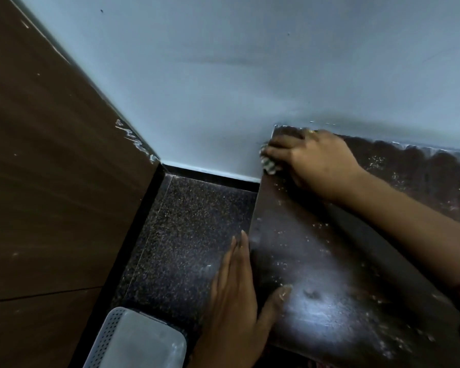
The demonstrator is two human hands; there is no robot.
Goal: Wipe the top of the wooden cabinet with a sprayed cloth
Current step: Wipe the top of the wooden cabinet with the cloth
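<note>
The dark wooden cabinet top (pixel 329 274) fills the lower right, glossy and flecked with pale dust and crumbs. My right hand (pixel 311 160) presses a crumpled pale cloth (pixel 268 162) onto the top's far left corner, against the wall; only a small bunch of cloth pokes out past the fingers at the edge. My left hand (pixel 239 293) lies flat along the top's left edge, fingers together pointing away from me, thumb spread onto the wood. It holds nothing.
A pale blue wall (pixel 250 75) runs behind the cabinet. A tall brown wooden panel (pixel 51 168) stands at the left. Speckled dark floor (pixel 186 235) lies below, with a white perforated plastic basket (pixel 136 341) at the bottom.
</note>
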